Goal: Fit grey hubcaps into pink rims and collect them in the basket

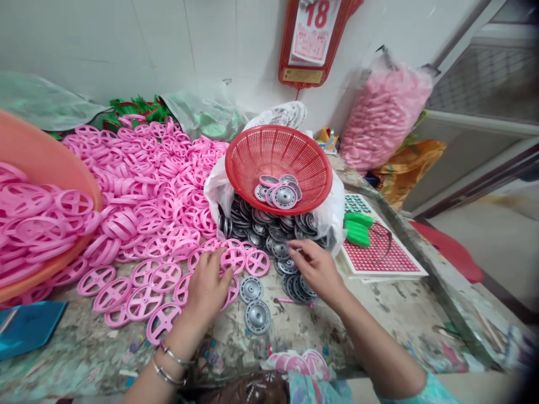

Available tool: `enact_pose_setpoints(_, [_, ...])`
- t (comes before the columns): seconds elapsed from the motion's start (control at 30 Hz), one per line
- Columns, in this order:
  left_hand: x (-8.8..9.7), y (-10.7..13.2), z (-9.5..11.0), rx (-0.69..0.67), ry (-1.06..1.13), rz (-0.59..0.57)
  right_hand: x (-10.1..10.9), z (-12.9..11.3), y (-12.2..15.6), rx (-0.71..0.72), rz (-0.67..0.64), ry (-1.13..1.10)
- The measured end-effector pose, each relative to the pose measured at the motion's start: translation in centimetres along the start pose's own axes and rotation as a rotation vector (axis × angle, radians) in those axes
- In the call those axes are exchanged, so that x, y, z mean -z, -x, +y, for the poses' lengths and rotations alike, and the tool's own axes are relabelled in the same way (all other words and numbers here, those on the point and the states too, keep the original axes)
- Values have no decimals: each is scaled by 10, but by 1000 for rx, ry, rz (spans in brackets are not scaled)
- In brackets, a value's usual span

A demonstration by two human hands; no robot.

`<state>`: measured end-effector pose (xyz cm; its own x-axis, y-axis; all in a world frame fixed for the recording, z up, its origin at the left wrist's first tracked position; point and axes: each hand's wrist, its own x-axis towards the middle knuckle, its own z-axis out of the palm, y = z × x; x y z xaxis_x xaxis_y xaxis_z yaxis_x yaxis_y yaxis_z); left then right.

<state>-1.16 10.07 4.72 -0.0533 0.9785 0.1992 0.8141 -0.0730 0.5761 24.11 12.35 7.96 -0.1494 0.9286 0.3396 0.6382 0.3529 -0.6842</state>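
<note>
My left hand [210, 283] is over the near edge of the pink spoked wheel rings [145, 303], thumb and index finger apart, fingertips beside a pink ring [233, 260]. Its other fingers are partly hidden. My right hand [314, 269] reaches to the grey hub discs [290, 266] spilling from a white plastic bag [334, 207]; its thumb and index finger are slightly apart at the edge of one disc [280, 249]. Between my hands, two grey discs [257, 317] lie flat on the table. A red mesh basket [240, 163] above the bag holds several grey discs with pink rims [284, 196].
An orange basin [90, 185] of pink rings tilts at the left, beside a large ring heap [138, 163]. A blue tray-like piece [31, 328] lies at the front left. Sticker sheets [391, 255] with a green piece [357, 227] lie right. A bag of pink parts [385, 112] stands behind.
</note>
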Motion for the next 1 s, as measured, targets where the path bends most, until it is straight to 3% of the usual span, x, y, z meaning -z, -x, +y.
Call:
enact_pose_setpoints(0.17, [-11, -11, 13, -9, -234, -70, -1, 7, 4, -10, -164, 355])
enact_pose_setpoints(0.37, [-10, -8, 10, -6, -140, -68, -22, -4, -9, -5, -289, 660])
enact_pose_setpoints(0.47, [-10, -4, 6, 80, 119, -18, -25, -4, -12, -24, -289, 669])
enact_pose_setpoints(0.57, [-9, -3, 10, 241, 577, 43, -19, 0, -10, -13, -281, 644])
enact_pose_setpoints(0.63, [-6, -4, 18, 379, 883, 15, -12, 1, -6, 35, -219, 597])
enact_pose_setpoints(0.73, [-1, -4, 35, 617, 1211, -102, -5, -8, 6, 238, -64, 461])
enact_pose_setpoints(0.8, [2, -1, 45, 727, 1352, -160, -5, -18, 14, 411, -43, 400])
enact_pose_setpoints(0.87, [3, 3, 51, 779, 1453, -207, -12, -28, 22, 530, -104, 387])
enact_pose_setpoints(1.0, [0, 11, 52, 829, 1553, -277, -32, -38, 37, 552, -228, 376])
